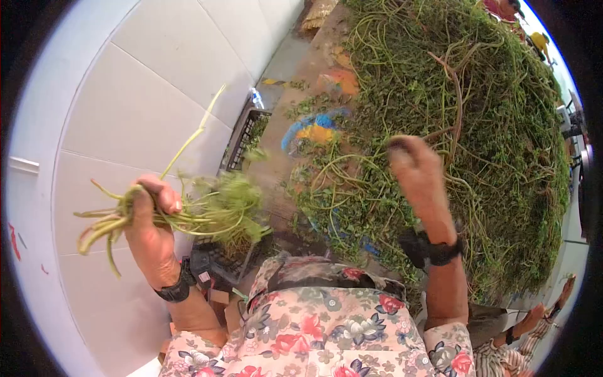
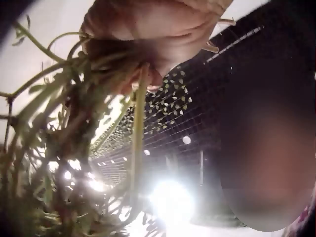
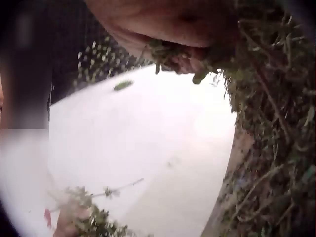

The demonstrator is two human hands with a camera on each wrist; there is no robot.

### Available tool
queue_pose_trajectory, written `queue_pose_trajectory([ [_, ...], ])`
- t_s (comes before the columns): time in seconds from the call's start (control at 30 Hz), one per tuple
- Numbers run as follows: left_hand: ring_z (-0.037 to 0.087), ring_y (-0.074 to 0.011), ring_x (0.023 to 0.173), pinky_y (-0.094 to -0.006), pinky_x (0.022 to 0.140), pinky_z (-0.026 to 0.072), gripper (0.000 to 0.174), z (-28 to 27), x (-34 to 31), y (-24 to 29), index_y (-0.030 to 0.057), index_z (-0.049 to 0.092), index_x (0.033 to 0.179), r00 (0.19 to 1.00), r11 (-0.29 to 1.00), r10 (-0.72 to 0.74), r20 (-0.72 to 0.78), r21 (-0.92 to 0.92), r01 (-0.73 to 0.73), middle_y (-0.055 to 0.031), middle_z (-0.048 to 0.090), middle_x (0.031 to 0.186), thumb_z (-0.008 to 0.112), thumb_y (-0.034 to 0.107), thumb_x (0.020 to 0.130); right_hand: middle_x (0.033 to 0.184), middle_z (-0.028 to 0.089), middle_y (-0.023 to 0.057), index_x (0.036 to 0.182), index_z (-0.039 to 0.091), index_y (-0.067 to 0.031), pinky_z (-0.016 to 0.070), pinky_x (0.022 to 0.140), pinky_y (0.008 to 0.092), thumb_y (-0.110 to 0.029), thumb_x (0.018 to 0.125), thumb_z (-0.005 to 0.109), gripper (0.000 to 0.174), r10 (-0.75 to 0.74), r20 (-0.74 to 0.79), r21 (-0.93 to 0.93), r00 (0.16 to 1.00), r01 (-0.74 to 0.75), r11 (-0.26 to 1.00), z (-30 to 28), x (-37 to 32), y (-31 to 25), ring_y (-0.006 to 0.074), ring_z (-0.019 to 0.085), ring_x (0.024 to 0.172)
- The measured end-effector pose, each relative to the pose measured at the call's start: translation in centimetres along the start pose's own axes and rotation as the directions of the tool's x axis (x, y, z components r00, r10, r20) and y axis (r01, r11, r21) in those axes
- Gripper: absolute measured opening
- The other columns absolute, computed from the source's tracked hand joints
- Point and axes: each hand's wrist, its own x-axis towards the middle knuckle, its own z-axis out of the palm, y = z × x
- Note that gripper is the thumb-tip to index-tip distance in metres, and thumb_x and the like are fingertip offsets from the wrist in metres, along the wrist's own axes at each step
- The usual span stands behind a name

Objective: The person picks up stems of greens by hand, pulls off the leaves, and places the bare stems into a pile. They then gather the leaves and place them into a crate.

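My left hand [image 1: 149, 235] grips a bunch of long green plant stems [image 1: 207, 215] in front of the white tiled wall. Bare stem ends stick out on one side, and leafy tops, blurred, hang out on the other. One long pale stem rises above the fist. From below, the left wrist view shows the curled left hand [image 2: 153, 29] with stems [image 2: 139, 113] trailing down. Over the large heap of green plants [image 1: 502, 144], my right hand [image 1: 418, 173] is curled. Small bits of greenery [image 3: 165, 53] are pinched in its fingers in the right wrist view.
The heap covers most of a wooden table [image 1: 276, 141] with blue and orange paint patches. Black plastic crates [image 1: 242, 138] with greens stand between table and wall, a plastic bottle [image 1: 256, 98] beyond them. Another person's arm [image 1: 531, 322] reaches in at lower right.
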Motion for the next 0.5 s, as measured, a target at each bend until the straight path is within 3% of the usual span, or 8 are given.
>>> queue_pose_trajectory([
  [0.07,0.043,-0.0117,0.060,-0.0248,0.057,0.0379,0.036,0.0,0.0,-0.3,0.0007,0.054,0.081,1.000,0.994,-0.013,0.027,0.107,0.010,-0.0036,0.047,0.070,0.057,0.037,0.085,0.084,0.063,0.0145,0.106,0.055,-0.0052,0.0469,0.062,0.0379,-0.015,0.077,0.059,0.032,0.030,0.248,-0.061,0.968,-0.015,0.998,2.2,0.9,-0.4,0.0265,0.061,0.078],
  [0.13,0.046,-0.0114,0.064,-0.0249,0.061,0.0398,0.039,-0.1,-0.1,-0.3,-0.0007,0.058,0.081,0.997,0.983,-0.060,0.044,0.177,0.051,-0.0055,0.053,0.079,0.060,0.039,0.083,0.083,0.062,0.0152,0.100,0.055,-0.0046,0.0471,0.063,0.0400,-0.018,0.076,0.060,0.028,0.039,0.313,-0.282,0.949,0.053,0.958,4.6,1.5,1.1,0.0298,0.061,0.079],
  [0.27,0.052,-0.0150,0.071,-0.0253,0.067,0.0423,0.035,0.8,-0.1,-1.2,0.0018,0.058,0.080,0.994,0.960,0.088,0.070,0.259,-0.103,-0.0096,0.057,0.087,0.061,0.036,0.082,0.078,0.061,0.0143,0.084,0.055,-0.0039,0.0469,0.064,0.0435,-0.022,0.074,0.061,0.021,0.080,0.436,-0.590,0.897,0.217,0.777,7.4,1.2,3.3,0.0339,0.060,0.076],
  [0.37,0.053,-0.0169,0.073,-0.0269,0.070,0.0438,0.033,1.5,-0.6,-1.2,0.0020,0.056,0.080,0.998,0.993,-0.054,-0.020,0.105,0.056,-0.0110,0.057,0.087,0.060,0.034,0.083,0.074,0.060,0.0150,0.075,0.054,-0.0043,0.0468,0.063,0.0428,-0.021,0.074,0.060,0.018,-0.062,0.441,-0.590,0.895,0.341,0.732,6.7,1.5,4.4,0.0330,0.060,0.075],
  [0.47,0.053,-0.0171,0.071,-0.0299,0.069,0.0461,0.027,1.4,-0.4,-1.8,0.0015,0.053,0.086,0.994,0.997,-0.075,0.084,0.016,0.074,-0.0075,0.055,0.074,0.060,0.027,0.084,0.074,0.060,0.0148,0.072,0.054,-0.0039,0.0466,0.064,0.0435,-0.020,0.073,0.058,0.017,0.027,0.239,-0.615,0.971,0.130,0.778,3.3,2.7,2.6,0.0334,0.059,0.075],
  [0.5,0.053,-0.0171,0.070,-0.0304,0.069,0.0464,0.025,1.4,-0.3,-2.1,0.0015,0.053,0.087,0.990,0.997,-0.078,0.118,-0.015,0.081,-0.0065,0.054,0.072,0.060,0.025,0.084,0.077,0.060,0.0166,0.079,0.058,-0.0027,0.0462,0.066,0.0429,-0.020,0.073,0.058,0.019,0.013,0.171,-0.564,0.985,0.087,0.821,1.8,3.1,2.0,0.0347,0.059,0.077],
])
